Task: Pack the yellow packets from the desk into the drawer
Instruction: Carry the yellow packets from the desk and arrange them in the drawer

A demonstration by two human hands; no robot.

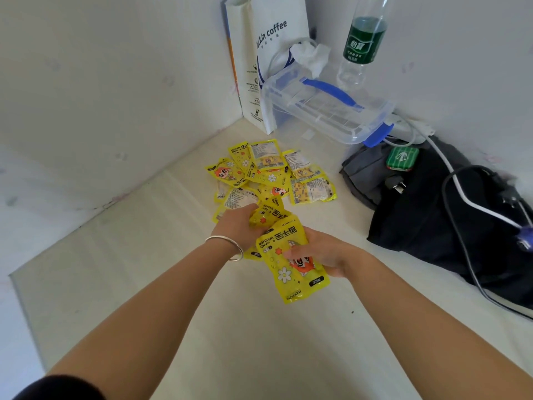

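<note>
Several yellow hand-warmer packets point(274, 174) lie in a loose overlapping pile on the pale desk point(202, 327), near the back corner. My right hand point(326, 252) grips a small stack of yellow packets point(291, 261) just in front of the pile, thumb on top. My left hand point(239, 226), with a silver bracelet on the wrist, holds another packet point(269, 217) at the pile's near edge, next to the stack. No drawer is in view.
A white paper coffee bag point(259, 62) stands in the back corner beside a clear plastic box with blue handle point(326, 105). A water bottle point(363, 41) stands behind it. A black bag point(432, 215) with cables and a green tin point(402, 157) lies at right.
</note>
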